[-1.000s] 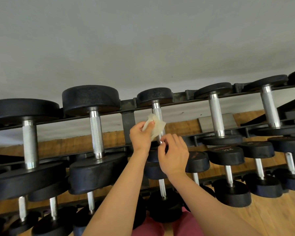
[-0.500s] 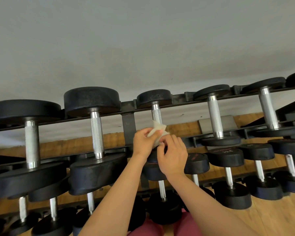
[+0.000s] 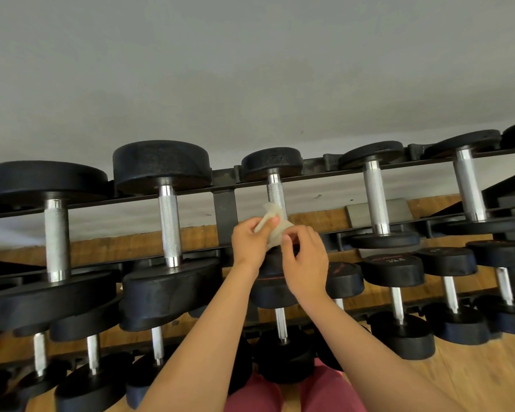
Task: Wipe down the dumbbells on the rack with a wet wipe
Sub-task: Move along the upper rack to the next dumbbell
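Note:
A black dumbbell (image 3: 272, 165) with a knurled steel handle lies across the top tier of the black rack (image 3: 224, 200), at the middle. A crumpled pale wet wipe (image 3: 275, 230) sits against the lower part of that handle. My left hand (image 3: 250, 248) grips the wipe from the left. My right hand (image 3: 305, 260) pinches the wipe's right edge with thumb and fingertip. Both hands hide the dumbbell's near head.
More black dumbbells fill the top tier, among them a large one (image 3: 164, 168) on the left and a slimmer one (image 3: 375, 197) on the right. Smaller dumbbells (image 3: 396, 272) line the lower tiers. Behind is a grey wall, below a wooden floor (image 3: 473, 379).
The wipe and both hands slid down the handle toward the near head, and my right hand's fingers came onto the wipe's edge.

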`<act>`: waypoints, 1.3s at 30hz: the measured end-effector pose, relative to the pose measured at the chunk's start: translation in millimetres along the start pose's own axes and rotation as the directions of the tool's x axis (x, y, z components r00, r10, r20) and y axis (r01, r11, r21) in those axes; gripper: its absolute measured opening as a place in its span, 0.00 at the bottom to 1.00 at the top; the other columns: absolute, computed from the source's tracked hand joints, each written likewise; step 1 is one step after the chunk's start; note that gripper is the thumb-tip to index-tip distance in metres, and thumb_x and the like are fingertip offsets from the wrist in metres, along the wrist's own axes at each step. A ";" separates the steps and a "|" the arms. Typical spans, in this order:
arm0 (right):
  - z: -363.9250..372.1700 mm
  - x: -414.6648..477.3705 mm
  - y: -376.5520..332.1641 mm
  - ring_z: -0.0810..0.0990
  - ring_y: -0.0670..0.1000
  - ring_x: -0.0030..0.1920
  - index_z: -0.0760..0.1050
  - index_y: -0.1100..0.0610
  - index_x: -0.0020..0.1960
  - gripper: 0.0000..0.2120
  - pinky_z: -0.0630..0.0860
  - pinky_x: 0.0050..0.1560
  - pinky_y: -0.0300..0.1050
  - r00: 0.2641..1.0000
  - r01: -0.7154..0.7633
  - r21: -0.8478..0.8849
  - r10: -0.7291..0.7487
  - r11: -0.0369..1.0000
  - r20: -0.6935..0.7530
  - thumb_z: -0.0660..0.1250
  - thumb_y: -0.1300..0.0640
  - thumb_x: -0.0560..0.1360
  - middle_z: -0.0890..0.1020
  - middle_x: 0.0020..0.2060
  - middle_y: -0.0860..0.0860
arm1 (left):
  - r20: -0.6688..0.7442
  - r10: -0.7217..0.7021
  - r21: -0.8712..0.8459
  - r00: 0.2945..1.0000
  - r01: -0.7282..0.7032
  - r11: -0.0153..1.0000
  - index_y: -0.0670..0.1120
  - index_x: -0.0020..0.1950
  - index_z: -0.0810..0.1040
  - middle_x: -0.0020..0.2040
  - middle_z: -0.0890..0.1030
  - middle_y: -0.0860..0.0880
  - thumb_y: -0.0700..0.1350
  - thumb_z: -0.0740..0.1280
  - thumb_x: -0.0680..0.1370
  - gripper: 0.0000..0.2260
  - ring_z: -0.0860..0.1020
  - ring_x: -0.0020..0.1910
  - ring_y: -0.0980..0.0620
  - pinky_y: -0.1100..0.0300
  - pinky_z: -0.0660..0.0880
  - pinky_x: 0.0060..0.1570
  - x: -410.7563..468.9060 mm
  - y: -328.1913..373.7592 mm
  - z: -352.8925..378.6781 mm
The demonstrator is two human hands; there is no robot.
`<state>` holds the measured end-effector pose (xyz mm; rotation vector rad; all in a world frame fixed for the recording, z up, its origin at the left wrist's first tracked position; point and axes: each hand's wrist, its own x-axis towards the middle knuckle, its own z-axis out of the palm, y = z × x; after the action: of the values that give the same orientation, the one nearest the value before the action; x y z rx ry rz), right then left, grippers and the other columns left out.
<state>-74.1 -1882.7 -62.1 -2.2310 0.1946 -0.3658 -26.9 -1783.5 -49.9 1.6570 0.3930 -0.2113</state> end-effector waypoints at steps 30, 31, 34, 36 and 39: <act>-0.8 6.1 4.7 0.77 0.47 0.45 0.75 0.57 0.46 0.15 0.72 0.47 0.40 0.933 -0.345 0.324 0.361 0.881 0.012 0.51 0.58 0.84 0.78 0.40 0.47 | 0.299 -0.137 0.468 0.944 -0.020 0.884 0.43 0.42 0.83 0.37 0.79 0.50 0.47 0.71 0.76 0.08 0.76 0.37 0.55 0.63 0.70 0.36 -5.3 14.2 -16.8; -1.0 6.2 4.9 0.77 0.48 0.45 0.75 0.57 0.46 0.15 0.72 0.47 0.40 0.933 -0.345 0.323 0.361 0.881 0.014 0.51 0.58 0.84 0.78 0.40 0.48 | 0.293 -0.129 0.465 0.947 -0.023 0.885 0.44 0.39 0.82 0.35 0.78 0.51 0.48 0.72 0.76 0.09 0.75 0.35 0.56 0.63 0.68 0.35 -4.8 13.2 -15.6; -1.1 6.3 4.6 0.77 0.48 0.44 0.75 0.57 0.45 0.15 0.73 0.47 0.41 0.934 -0.342 0.329 0.355 0.880 0.021 0.51 0.58 0.84 0.78 0.39 0.48 | 0.257 -0.084 0.423 0.963 -0.034 0.906 0.48 0.30 0.76 0.29 0.74 0.52 0.47 0.71 0.76 0.15 0.71 0.31 0.56 0.63 0.65 0.33 -7.6 8.4 -17.3; -1.4 6.6 4.0 0.77 0.47 0.44 0.75 0.58 0.45 0.15 0.72 0.47 0.39 0.932 -0.349 0.331 0.363 0.876 0.022 0.52 0.58 0.84 0.78 0.39 0.48 | 0.252 -0.075 0.407 0.965 -0.035 0.913 0.47 0.29 0.74 0.28 0.72 0.52 0.45 0.71 0.76 0.16 0.68 0.30 0.55 0.61 0.64 0.33 -7.2 6.1 -20.4; -0.3 6.7 5.7 0.77 0.47 0.44 0.75 0.58 0.45 0.15 0.72 0.47 0.39 0.934 -0.339 0.336 0.357 0.879 0.010 0.52 0.58 0.84 0.78 0.39 0.48 | 0.250 -0.073 0.425 0.966 -0.042 0.904 0.48 0.30 0.75 0.30 0.73 0.52 0.42 0.70 0.77 0.15 0.70 0.32 0.56 0.64 0.66 0.34 -5.4 8.0 -25.6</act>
<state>-68.0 -1888.3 -65.1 -1.8078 0.5175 -0.2384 -31.2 -1759.6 -37.3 2.0259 0.1634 -0.5551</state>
